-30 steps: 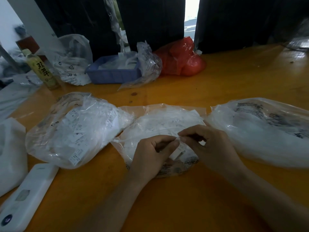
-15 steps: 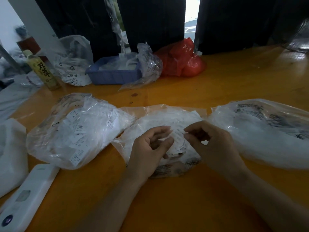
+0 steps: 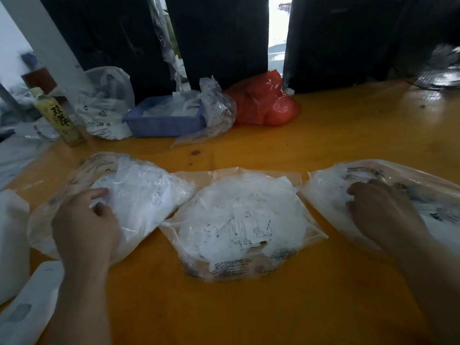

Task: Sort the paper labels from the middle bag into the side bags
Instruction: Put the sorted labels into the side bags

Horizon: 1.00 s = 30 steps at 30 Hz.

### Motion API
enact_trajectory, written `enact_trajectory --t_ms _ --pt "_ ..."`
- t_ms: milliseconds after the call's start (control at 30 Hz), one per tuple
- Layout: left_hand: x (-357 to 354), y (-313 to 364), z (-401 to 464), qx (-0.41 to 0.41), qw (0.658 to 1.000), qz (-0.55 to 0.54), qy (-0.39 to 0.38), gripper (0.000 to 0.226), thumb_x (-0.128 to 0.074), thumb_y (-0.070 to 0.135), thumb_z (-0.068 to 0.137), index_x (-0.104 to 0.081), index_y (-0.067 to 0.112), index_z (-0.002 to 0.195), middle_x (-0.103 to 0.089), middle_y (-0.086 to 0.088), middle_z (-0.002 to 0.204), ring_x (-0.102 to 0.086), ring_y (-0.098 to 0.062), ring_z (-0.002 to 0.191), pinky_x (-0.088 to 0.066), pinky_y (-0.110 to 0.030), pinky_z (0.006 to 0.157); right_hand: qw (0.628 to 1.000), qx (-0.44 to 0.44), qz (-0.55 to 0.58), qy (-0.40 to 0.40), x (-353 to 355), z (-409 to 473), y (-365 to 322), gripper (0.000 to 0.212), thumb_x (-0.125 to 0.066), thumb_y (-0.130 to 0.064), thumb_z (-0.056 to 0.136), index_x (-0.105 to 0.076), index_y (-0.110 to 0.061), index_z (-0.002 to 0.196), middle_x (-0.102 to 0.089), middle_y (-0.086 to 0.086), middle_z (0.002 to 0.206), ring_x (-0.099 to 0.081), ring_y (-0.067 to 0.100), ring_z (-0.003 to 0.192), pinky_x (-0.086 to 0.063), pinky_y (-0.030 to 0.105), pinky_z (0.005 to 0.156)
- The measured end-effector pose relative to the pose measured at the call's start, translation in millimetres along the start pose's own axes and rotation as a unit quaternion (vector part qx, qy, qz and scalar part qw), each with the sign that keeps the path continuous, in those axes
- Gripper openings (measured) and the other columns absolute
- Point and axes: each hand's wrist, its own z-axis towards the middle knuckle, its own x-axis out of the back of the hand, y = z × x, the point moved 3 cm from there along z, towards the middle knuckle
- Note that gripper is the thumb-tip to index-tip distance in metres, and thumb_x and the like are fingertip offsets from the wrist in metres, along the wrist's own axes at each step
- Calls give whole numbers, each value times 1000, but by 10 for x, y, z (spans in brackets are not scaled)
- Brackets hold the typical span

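Three clear plastic bags lie in a row on the orange table [image 3: 249, 310]. The middle bag [image 3: 312, 236] lies open, heaped with small white printed paper labels [image 3: 246, 227]. My left hand [image 3: 84, 222] is over the left bag [image 3: 149, 195], finger and thumb pinching a white paper label at the bag's mouth. My right hand [image 3: 380, 210] rests on the right bag [image 3: 326, 192] with its fingers bent down into the plastic. Anything under those fingers is hidden.
At the back stand a blue basket [image 3: 161, 123] with clear plastic, a red bag [image 3: 263, 108], a white printed bag [image 3: 104, 108] and a drink bottle [image 3: 59, 120]. A white flat device [image 3: 27, 307] and a white bag [image 3: 10, 240] lie at the front left.
Both hands were together over the middle bag, fingering a label. They have parted: the left hand moved out to the left bag, the right hand to the right bag.
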Motion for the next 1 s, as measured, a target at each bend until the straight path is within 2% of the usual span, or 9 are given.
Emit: enact_trajectory --t_ms 100,267,433,600,667,733,833,933,1000 --pt "-29 -15 4 2 999 37 -14 33 -53 -5 100 -77 9 117 -67 -25 134 -63 -48 118 -55 -61 95 999 8 -23 -27 -23 19 8 21 -58 -27 97 -69 -24 114 -64 8 113 -64 28 100 -52 36 82" --pt "-95 -18 19 -15 994 90 -61 30 -52 -2 104 -73 -2 124 -71 -32 120 -61 -53 114 -48 -60 99 1000 -2 1 5 7 17 8 22 -60 -4 87 -71 -20 77 -66 2 84 -63 25 77 -45 33 62" --pt "-171 54 -4 -19 992 34 -117 44 -42 0 107 -60 9 147 -62 -29 137 -50 -49 132 -42 -62 107 992 0 85 95 88 3 -5 29 -60 -2 93 -72 -21 73 -69 9 78 -63 30 74 -37 34 58" --pt "10 208 -62 -25 996 -82 30 69 -42 -21 89 -58 18 143 -59 -15 149 -50 -40 141 -45 -59 112 975 2 155 160 184 -53 -64 19 -61 -4 97 -79 -9 101 -77 11 100 -68 31 92 -50 38 74" --pt "56 254 -80 -55 986 -123 99 57 -40 -13 90 -64 15 134 -65 -14 140 -55 -38 135 -48 -53 107 965 3 186 187 237 -82 -94 19 -61 -8 99 -77 -8 110 -76 10 110 -68 30 100 -51 38 82" --pt "71 411 -206 -89 972 -175 131 42 -41 -4 96 -67 10 126 -68 -15 132 -58 -31 125 -46 -32 104 946 19 244 211 287 -117 -151 20 -61 -12 100 -74 -10 114 -76 6 109 -68 26 98 -52 39 83" --pt "-26 805 -515 -169 949 -260 54 24 -51 2 105 -67 4 121 -67 -10 122 -62 -20 109 -43 -7 89 879 43 442 173 274 -187 -302 18 -63 -16 99 -72 -21 114 -76 -8 100 -71 9 89 -58 24 79" --pt "-159 1145 -876 -213 914 -331 -97 25 -50 26 106 -66 17 124 -67 17 119 -64 1 106 -51 -10 87 735 64 675 17 156 -274 -553 17 -63 -6 96 -72 -14 108 -78 1 96 -74 19 86 -61 26 78" --pt "-276 1280 -1082 -160 873 -372 -273 40 -46 56 101 -62 33 130 -69 23 115 -66 -1 106 -55 -15 87 658 85 745 -69 75 -356 -719 18 -62 -5 92 -71 -6 108 -76 12 97 -73 28 87 -61 31 78"
